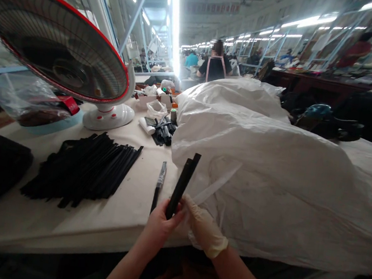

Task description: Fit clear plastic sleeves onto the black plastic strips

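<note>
Black strips (183,185) jut from left hand (159,222).

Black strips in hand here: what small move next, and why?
Probably level the two black strips using the gloved right hand: their top ends look uneven, the bare left hand grips them lower down, and the gloved one is close beside them.

hands (157,226): bare left (160,221) grips black strips (182,188), gloved right (205,231) alongside | black pile (85,168): on table (124,208) | fan (61,53): behind pile
</note>
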